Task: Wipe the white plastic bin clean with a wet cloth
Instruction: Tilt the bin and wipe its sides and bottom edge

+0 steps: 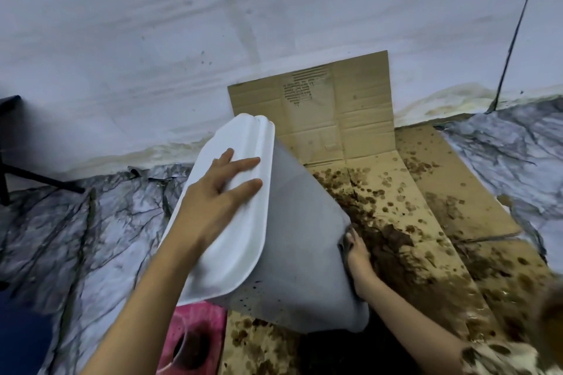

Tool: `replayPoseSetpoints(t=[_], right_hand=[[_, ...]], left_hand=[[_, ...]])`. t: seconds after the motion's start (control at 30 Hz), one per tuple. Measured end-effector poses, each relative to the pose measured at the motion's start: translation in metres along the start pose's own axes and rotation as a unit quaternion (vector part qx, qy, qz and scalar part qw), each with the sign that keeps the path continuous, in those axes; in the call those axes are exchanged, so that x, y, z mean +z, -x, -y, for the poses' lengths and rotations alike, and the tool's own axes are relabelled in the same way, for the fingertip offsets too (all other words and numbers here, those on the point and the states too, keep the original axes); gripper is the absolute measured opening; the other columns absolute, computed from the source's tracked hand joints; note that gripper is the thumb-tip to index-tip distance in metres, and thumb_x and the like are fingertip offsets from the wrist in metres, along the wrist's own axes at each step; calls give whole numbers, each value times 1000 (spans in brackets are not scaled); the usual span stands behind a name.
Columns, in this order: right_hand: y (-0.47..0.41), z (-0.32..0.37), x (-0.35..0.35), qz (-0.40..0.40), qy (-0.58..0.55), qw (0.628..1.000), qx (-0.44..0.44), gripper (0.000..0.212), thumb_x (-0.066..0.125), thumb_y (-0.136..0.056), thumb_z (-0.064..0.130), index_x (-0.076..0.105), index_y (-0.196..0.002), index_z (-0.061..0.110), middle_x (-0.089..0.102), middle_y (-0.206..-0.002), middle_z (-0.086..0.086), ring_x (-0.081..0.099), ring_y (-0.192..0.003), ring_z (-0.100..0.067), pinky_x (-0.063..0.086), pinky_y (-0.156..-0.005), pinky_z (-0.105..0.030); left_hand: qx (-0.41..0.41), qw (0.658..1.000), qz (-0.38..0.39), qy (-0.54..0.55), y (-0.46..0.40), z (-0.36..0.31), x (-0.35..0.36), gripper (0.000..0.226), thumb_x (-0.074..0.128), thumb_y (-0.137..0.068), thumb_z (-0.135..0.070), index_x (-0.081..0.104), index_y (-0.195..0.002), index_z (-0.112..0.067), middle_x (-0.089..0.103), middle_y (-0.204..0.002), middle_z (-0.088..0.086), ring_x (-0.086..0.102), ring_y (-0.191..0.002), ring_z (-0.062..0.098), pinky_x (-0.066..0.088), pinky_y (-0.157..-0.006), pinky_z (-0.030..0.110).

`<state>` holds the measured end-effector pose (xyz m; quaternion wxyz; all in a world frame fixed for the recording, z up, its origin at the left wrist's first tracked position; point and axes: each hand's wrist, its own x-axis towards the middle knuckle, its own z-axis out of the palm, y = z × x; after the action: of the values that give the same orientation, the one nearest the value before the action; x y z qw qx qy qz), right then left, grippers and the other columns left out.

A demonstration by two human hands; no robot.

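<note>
your left hand lies flat, fingers spread, on the tilted white bin; your right hand pinches its 3 o'clock edge, wet cardboard just beyond.

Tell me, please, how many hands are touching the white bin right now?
2. The left hand rests flat on the white bin's upturned base; the right hand is at its lower right edge, fingers partly hidden behind it.
</note>
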<state>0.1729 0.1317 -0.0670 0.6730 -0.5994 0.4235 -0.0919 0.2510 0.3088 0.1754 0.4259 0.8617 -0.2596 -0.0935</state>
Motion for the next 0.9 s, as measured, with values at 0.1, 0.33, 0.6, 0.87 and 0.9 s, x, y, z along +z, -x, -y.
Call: replayPoseSetpoints(t=[0.1,0.33,0.6,0.87,0.9], right_hand=[[31,29,20,53,4,993,-104,45,33,-103,18,31,-147,26,13,-159,4,4,-147,-20,9,-119,-48],[124,91,60,120,22,937,-329,45,28,-98,51,19,-142,51,12,-154,28,-2,-142,7,4,-117,-26],[66,-49,-6,-36,-5,999,-20,44,34,-102,35,33,-145,31,22,-157,1,16,-145,-19,16,-119,-43],[104,43,53,78,119,956,-258,47,20,-99,50,13,-146,46,4,-153,28,-12,-142,-1,-7,-116,-28],[104,63,59,90,106,944,-298,49,22,-95,58,16,-143,52,5,-150,32,-8,-142,1,-5,-114,-28]], left_hand=[[2,1000,-3,-10,0,-6,6,33,65,-85,-37,61,-114,-52,31,-148,-27,26,-137,-5,23,-107,21],[-7,1000,-4,-10,2,0,-2,34,64,-86,-35,61,-116,-50,31,-149,-25,26,-138,-2,23,-113,28],[-20,1000,2,7,-1,23,-20,32,64,-85,-36,62,-111,-54,32,-148,-27,29,-137,-1,24,-111,30],[-9,1000,6,4,-3,19,-15,33,65,-85,-37,61,-112,-55,31,-148,-28,25,-138,-4,22,-115,34],[-5,1000,7,3,-4,18,-13,33,65,-85,-37,61,-113,-54,30,-149,-27,25,-138,-5,22,-115,33]])
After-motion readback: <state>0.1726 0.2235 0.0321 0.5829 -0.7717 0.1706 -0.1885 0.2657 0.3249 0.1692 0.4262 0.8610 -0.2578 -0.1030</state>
